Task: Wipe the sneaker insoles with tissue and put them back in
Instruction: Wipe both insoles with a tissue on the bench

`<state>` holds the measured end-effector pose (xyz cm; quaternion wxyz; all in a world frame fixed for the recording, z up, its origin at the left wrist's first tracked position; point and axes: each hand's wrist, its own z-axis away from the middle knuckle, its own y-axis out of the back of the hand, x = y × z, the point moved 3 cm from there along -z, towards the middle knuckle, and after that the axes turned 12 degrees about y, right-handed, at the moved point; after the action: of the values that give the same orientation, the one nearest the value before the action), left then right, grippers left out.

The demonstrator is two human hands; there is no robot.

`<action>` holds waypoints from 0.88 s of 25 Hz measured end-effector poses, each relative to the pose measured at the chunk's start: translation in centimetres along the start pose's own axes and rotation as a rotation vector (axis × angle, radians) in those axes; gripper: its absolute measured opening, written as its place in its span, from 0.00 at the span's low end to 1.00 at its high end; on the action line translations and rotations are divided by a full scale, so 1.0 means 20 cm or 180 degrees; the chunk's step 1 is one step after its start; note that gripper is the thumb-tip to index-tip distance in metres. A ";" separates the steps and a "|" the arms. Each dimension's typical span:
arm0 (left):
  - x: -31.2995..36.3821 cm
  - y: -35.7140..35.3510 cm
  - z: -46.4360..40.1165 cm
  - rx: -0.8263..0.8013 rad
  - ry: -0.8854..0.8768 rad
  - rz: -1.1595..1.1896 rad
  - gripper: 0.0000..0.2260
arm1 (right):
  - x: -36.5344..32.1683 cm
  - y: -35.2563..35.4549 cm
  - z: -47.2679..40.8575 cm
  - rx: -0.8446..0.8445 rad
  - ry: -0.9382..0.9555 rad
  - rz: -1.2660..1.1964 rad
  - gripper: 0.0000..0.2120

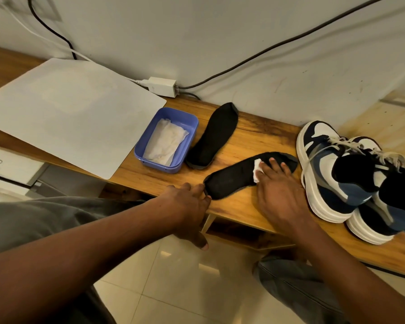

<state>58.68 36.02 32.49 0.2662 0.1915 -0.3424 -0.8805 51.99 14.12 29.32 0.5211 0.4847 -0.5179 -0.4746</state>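
Observation:
A black insole (232, 177) lies flat on the wooden bench near its front edge. My right hand (281, 192) presses a white tissue (257, 170) onto the insole's wide end with straight, spread fingers. The fingertips of my left hand (187, 206) hold down the insole's narrow end at the bench edge. A second black insole (212, 136) lies further back, untouched. Two navy and white sneakers (341, 174) stand on the right of the bench, one partly over the other.
A blue plastic tub (187, 146) with more white tissue (165, 142) sits left of the far insole. A large white sheet (68, 113) covers the bench's left part. A white charger block (163, 86) and cables lie by the wall. Tiled floor is below.

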 end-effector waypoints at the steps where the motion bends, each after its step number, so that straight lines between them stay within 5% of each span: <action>1: 0.00 0.00 0.00 0.0007 -0.0004 -0.0003 0.49 | -0.04 0.01 -0.01 0.0066 -0.0026 -0.0040 0.23; 7: 0.00 0.00 -0.01 -0.0003 0.0011 0.0032 0.48 | -0.36 -0.01 0.05 -0.0106 0.1078 -0.0813 0.23; 11: 0.00 0.00 0.00 -0.0013 0.0001 0.0043 0.49 | -0.01 0.00 -0.06 0.0119 0.0001 -0.0261 0.23; 14: -0.01 0.00 0.00 -0.0009 -0.0009 0.0034 0.49 | -0.01 0.02 -0.10 0.0397 -0.0413 -0.0717 0.21; 22: 0.00 -0.01 0.00 0.0033 -0.0050 0.0036 0.50 | -0.42 -0.04 -0.11 0.0123 0.0903 -0.1207 0.22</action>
<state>58.61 36.17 32.34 0.2675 0.1841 -0.3501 -0.8786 54.07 22.41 27.79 0.4808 0.6450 -0.3482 -0.4811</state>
